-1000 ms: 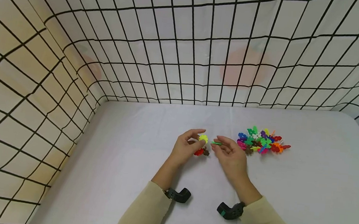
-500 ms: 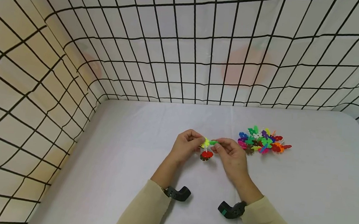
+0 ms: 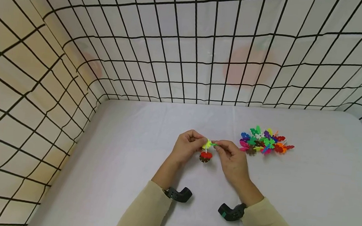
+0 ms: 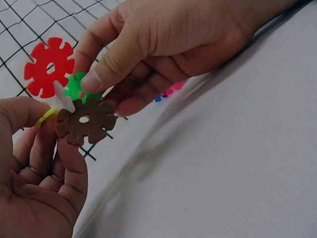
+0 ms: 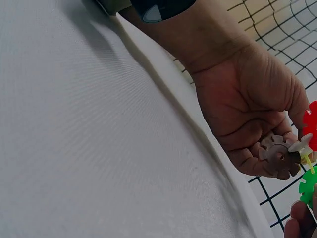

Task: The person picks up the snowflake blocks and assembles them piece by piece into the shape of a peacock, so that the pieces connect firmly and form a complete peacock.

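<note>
Near the middle of the table, my left hand (image 3: 185, 146) pinches a yellow notched plastic disc (image 3: 207, 144), one of the snowflake building discs. A white disc (image 4: 63, 98) joins it to a red disc (image 4: 49, 68) and a brown disc (image 4: 86, 120), which hang below the yellow one in the head view. My right hand (image 3: 233, 161) pinches a green disc (image 4: 79, 88) between thumb and fingers. The green disc's edge meets the yellow one; whether their notches interlock, I cannot tell. In the left wrist view, the thumb covers part of the green disc.
A pile of loose, many-coloured discs (image 3: 266, 143) lies to the right of my right hand. Black wire mesh (image 3: 212, 63) stands behind and at the sides of the white-covered table (image 3: 126, 151). Each wrist carries a black camera (image 3: 182, 195).
The hands have come together, bringing the green disc from apart to against the yellow one. The red and brown discs have swung into fuller view below the yellow disc.
</note>
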The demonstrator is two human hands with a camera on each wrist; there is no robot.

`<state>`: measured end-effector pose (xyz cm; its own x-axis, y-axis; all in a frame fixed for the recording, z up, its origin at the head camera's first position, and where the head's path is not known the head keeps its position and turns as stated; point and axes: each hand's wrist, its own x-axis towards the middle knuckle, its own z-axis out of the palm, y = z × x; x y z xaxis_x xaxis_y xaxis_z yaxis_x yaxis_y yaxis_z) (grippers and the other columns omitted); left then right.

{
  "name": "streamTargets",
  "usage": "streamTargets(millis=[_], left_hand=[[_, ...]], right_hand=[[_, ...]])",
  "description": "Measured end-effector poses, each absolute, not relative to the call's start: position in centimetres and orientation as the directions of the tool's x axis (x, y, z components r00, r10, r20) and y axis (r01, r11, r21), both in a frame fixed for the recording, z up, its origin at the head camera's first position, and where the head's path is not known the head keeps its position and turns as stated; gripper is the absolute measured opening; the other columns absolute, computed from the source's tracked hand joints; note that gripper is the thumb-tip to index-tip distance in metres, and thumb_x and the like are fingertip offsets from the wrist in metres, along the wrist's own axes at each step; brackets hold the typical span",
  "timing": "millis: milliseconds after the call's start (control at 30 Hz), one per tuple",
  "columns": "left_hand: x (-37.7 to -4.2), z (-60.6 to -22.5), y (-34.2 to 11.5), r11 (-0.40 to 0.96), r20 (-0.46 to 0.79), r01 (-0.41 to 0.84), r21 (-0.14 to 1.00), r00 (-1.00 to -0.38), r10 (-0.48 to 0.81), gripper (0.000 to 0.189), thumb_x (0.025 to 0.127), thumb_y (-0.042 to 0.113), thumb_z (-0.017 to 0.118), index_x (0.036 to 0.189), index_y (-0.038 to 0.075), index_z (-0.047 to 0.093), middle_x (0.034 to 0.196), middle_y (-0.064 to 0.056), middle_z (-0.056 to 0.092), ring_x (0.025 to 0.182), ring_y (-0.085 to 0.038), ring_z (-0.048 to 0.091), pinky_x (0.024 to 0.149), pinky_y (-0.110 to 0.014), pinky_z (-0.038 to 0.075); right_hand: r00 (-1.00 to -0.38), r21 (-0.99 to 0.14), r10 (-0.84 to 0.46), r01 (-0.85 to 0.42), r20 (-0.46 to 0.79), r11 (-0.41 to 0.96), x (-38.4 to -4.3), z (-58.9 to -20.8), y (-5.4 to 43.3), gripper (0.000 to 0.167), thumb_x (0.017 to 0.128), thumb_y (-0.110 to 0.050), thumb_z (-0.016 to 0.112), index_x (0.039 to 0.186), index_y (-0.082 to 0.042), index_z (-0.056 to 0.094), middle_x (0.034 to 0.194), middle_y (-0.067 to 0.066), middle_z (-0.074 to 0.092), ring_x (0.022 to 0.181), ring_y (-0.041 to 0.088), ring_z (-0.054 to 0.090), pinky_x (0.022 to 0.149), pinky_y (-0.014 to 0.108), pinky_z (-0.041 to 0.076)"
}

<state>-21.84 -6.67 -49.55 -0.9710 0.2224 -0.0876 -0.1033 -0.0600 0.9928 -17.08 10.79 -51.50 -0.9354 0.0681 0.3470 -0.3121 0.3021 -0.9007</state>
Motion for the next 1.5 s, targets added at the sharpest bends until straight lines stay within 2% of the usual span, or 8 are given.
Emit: streamTargets(millis=[367, 600, 767, 933, 1100, 1200, 1367, 1500], left_hand=[[-21.5, -49.4, -6.4, -0.01, -0.012, -0.014, 1.0, -0.979, 0.204, 0.016, 0.091, 0.008, 0.073, 0.096, -0.006, 0.067, 0.077, 0.006, 0.07, 0.065, -0.005, 0.064, 0.065, -0.021, 0.055], [-21.2, -49.6, -6.3, -0.008, -0.012, -0.014, 1.0, -0.985, 0.17, 0.016, 0.091, 0.01, 0.074, 0.097, -0.004, 0.069, 0.081, 0.005, 0.072, 0.066, -0.006, 0.066, 0.064, -0.02, 0.055], [-21.2, -49.4, -6.2, -0.036, 0.011, 0.006, 0.999, -0.99, 0.142, 0.018, 0.092, 0.012, 0.073, 0.099, -0.004, 0.069, 0.078, 0.007, 0.07, 0.064, -0.006, 0.064, 0.061, -0.019, 0.053], [-21.4, -49.4, -6.0, -0.064, 0.004, -0.001, 0.998, -0.997, 0.08, 0.02, 0.093, 0.013, 0.073, 0.101, -0.005, 0.069, 0.075, 0.008, 0.067, 0.064, -0.005, 0.063, 0.063, -0.017, 0.054], [-21.4, -49.5, -5.9, -0.088, -0.031, -0.035, 0.996, -0.998, 0.05, 0.019, 0.094, 0.013, 0.071, 0.103, -0.003, 0.069, 0.078, 0.008, 0.068, 0.067, -0.005, 0.063, 0.066, -0.017, 0.055], [-21.4, -49.4, -5.9, -0.097, -0.031, -0.037, 0.995, -0.998, 0.061, 0.019, 0.094, 0.013, 0.072, 0.104, -0.003, 0.068, 0.078, 0.008, 0.068, 0.067, -0.006, 0.063, 0.066, -0.017, 0.054], [-21.5, -49.5, -5.8, -0.095, -0.029, -0.035, 0.995, -0.998, 0.059, 0.021, 0.093, 0.013, 0.073, 0.104, -0.004, 0.068, 0.076, 0.008, 0.067, 0.065, -0.006, 0.062, 0.065, -0.017, 0.055], [-21.4, -49.4, -5.8, -0.1, -0.029, -0.034, 0.994, -0.998, 0.051, 0.022, 0.093, 0.013, 0.073, 0.105, -0.005, 0.068, 0.076, 0.008, 0.067, 0.065, -0.006, 0.062, 0.065, -0.017, 0.055]], right_hand=[[-0.89, -0.824, 0.086, -0.373, 0.447, 0.427, -17.0, -51.0, 10.4, 0.012, 0.092, -0.002, 0.073, 0.103, -0.004, 0.075, 0.104, 0.012, 0.079, 0.097, 0.024, 0.076, 0.079, 0.004, 0.051], [-0.875, -0.768, 0.062, -0.386, 0.481, 0.511, -16.8, -50.8, 10.4, 0.012, 0.092, -0.002, 0.074, 0.103, -0.006, 0.075, 0.101, 0.011, 0.08, 0.093, 0.026, 0.078, 0.075, 0.001, 0.048], [-0.884, -0.724, 0.002, -0.381, 0.467, 0.576, -16.8, -49.9, 10.6, 0.015, 0.094, -0.006, 0.073, 0.109, -0.009, 0.074, 0.104, 0.008, 0.08, 0.089, 0.022, 0.077, 0.073, 0.025, 0.062], [-0.889, -0.615, -0.051, -0.356, 0.456, 0.704, -17.1, -47.9, 11.9, 0.029, 0.094, -0.012, 0.073, 0.123, -0.009, 0.071, 0.122, 0.011, 0.075, 0.104, 0.031, 0.073, 0.087, 0.049, 0.06], [-0.872, -0.63, 0.15, -0.207, 0.465, 0.748, -17.6, -45.7, 15.6, 0.028, 0.094, -0.015, 0.071, 0.121, -0.007, 0.071, 0.126, 0.017, 0.071, 0.123, 0.039, 0.06, 0.102, 0.059, 0.05], [-0.897, -0.644, 0.251, -0.048, 0.364, 0.764, -17.9, -45.2, 18.1, 0.035, 0.096, -0.023, 0.068, 0.127, -0.008, 0.068, 0.133, 0.02, 0.065, 0.128, 0.043, 0.052, 0.103, 0.062, 0.046], [-0.957, -0.581, 0.267, 0.153, 0.115, 0.799, -18.2, -45.4, 20.7, 0.053, 0.097, -0.035, 0.064, 0.14, -0.005, 0.058, 0.142, 0.03, 0.053, 0.13, 0.053, 0.046, 0.102, 0.068, 0.043], [-0.968, -0.564, 0.242, 0.166, 0.063, 0.809, -18.3, -45.8, 21.3, 0.051, 0.098, -0.032, 0.061, 0.139, -0.001, 0.056, 0.136, 0.034, 0.057, 0.125, 0.055, 0.053, 0.097, 0.069, 0.047]])
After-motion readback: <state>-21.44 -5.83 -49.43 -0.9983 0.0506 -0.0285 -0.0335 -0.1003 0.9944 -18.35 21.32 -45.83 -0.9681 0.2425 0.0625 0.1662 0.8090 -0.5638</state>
